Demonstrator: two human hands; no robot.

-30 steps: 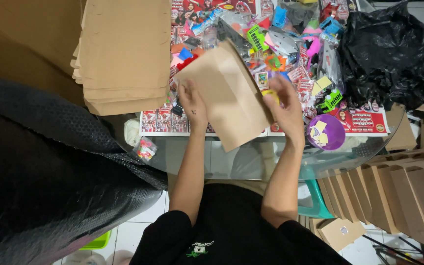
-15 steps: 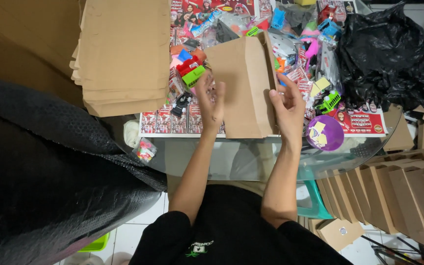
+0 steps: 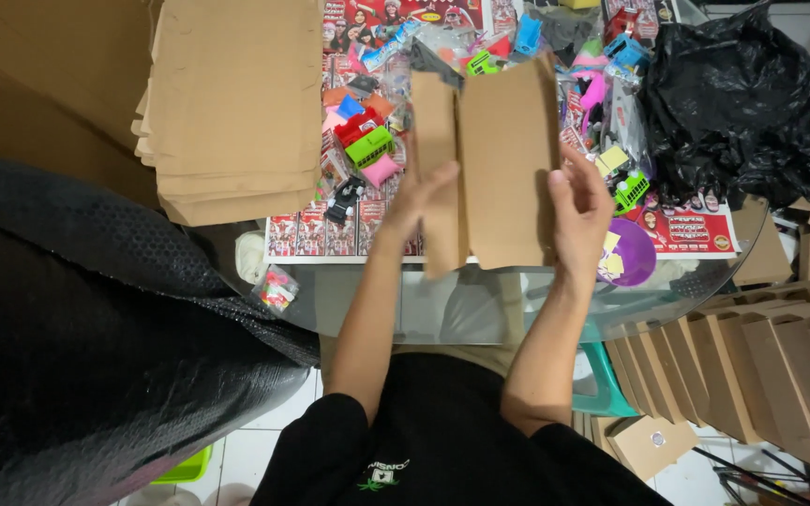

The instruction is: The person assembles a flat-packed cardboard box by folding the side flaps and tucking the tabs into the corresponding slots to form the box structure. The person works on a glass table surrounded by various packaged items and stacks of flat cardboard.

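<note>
a: where is the flat brown cardboard box blank (image 3: 499,169) at this point?

b: it is held upright above the near edge of the round glass table (image 3: 480,309), in front of the heap of small coloured plastic toys (image 3: 367,141). one narrow side panel is seen folded along a crease on its left.

a: and how is it gripped?

b: the left hand (image 3: 416,201) is laid against the narrow panel, fingers fairly straight and close together, pressing rather than pinching. the right hand (image 3: 578,211) is cupped on the right edge, palm in, fingers spread slightly along the wide panel. whether the thumbs are hooked behind cannot be told.

a: how should a fold like this be handled well?

b: by judgement, the crease is best followed along its whole length, so pressure ought to be spread from top to bottom and not applied at one spot, or the board may buckle off the score line. the wide panel should be kept flat by the right hand while the narrow one is brought round.

a: anything nearby worth minding?

b: the stack of flat brown cardboard sheets (image 3: 236,103) lies well to the left, a crumpled black plastic bag (image 3: 742,103) to the right, and a row of folded brown boxes (image 3: 752,375) stands below right. a purple round dish (image 3: 625,258) sits just beside the right wrist and could be knocked.
</note>
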